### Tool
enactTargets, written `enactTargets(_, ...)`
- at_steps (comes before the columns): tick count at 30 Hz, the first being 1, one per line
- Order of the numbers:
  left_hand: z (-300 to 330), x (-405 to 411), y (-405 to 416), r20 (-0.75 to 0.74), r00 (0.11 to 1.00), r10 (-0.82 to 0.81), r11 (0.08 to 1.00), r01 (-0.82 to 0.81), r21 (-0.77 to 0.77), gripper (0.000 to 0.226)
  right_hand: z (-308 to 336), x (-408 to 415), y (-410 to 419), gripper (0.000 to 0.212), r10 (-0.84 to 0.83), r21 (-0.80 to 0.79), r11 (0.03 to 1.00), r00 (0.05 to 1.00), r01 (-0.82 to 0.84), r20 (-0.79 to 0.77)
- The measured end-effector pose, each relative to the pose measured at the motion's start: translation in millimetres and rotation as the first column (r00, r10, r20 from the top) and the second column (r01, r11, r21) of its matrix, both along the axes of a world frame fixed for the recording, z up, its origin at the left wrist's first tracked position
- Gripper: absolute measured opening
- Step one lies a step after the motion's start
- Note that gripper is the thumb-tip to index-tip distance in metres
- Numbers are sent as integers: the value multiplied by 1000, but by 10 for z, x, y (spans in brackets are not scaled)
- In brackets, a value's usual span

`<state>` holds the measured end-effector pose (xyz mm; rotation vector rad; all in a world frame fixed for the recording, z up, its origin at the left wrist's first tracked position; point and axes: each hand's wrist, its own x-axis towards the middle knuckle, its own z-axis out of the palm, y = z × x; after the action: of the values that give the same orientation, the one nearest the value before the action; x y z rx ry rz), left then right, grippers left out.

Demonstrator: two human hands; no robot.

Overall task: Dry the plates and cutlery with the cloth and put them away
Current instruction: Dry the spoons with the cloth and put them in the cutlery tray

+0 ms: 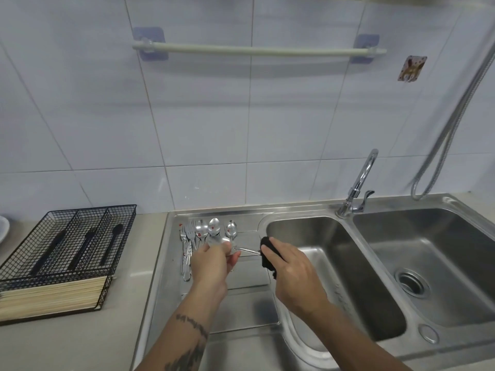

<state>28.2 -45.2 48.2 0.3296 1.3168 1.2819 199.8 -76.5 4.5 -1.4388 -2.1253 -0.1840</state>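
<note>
My left hand [211, 263] holds a metal spoon [220, 241] by its bowl end above the steel draining board [249, 306]. The spoon's handle [247, 250] points right into a black cloth [269, 254], which my right hand [294, 274] grips around the handle's end. Behind my left hand, several more spoons [214, 226] and forks [187, 236] lie side by side on the draining board. A black wire cutlery tray [72, 236] stands on the counter at the left, with black-handled pieces in its compartments.
A double steel sink [348, 263] with a tap [359, 183] fills the right side. Bamboo chopsticks [51, 295] fill the tray's front compartment. A white dish edge [3, 228] shows at the far left. A towel rail [257, 50] hangs on the tiled wall.
</note>
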Motion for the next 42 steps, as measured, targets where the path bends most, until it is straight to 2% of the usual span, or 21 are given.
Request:
enactTargets(4, -28, -49, 5, 32, 999, 17, 1000, -16, -9, 26, 51, -65, -23, 62, 3, -15, 1000, 1000, -3, -4)
enactTargets(8, -5, -50, -1, 80, 997, 3, 1000, -2, -19, 14, 30, -155, 12, 60, 39, -45, 998, 999, -39, -10)
enactTargets(11, -35, -148, 30, 124, 992, 26, 999, -21, -39, 5, 28, -138, -8, 60, 7, -116, 993, 998, -13, -59)
enactTargets(16, -93, -147, -1, 210, 977, 28, 999, -23, -29, 5, 48, -218, 15, 60, -1, -149, 989, 996, -13, -90)
enactTargets(20, -142, -133, -12, 138, 990, -12, 1000, 12, 4, 9, 27, -252, -28, 58, 13, -164, 986, 996, -28, -92)
enactTargets(24, -216, -141, -27, 56, 997, 61, 998, -62, 11, 9, -33, -235, -46, 54, 23, -190, 981, 998, -36, -65)
enactTargets(29, -251, -129, -55, 7, 994, 113, 994, -113, 12, 9, -19, -313, -75, 54, 10, -188, 982, 992, -34, -127)
enactTargets(32, -254, -127, -50, 0, 992, 123, 992, -123, 9, 8, -46, -369, -98, 56, 54, -172, 983, 993, -72, -109)
enactTargets(36, -275, -144, -52, 1, 990, 143, 990, -143, -1, 7, -88, -311, -93, 58, 0, -189, 982, 992, -24, -125)
enactTargets(40, -245, -98, -56, 50, 988, 144, 989, -145, 5, 6, 8, -421, -62, 57, 77, -165, 981, 987, -101, -143)
enactTargets(42, -210, -113, -59, 27, 986, 162, 987, -163, 10, 7, 6, -448, -42, 57, 94, -170, 978, 985, -118, -144)
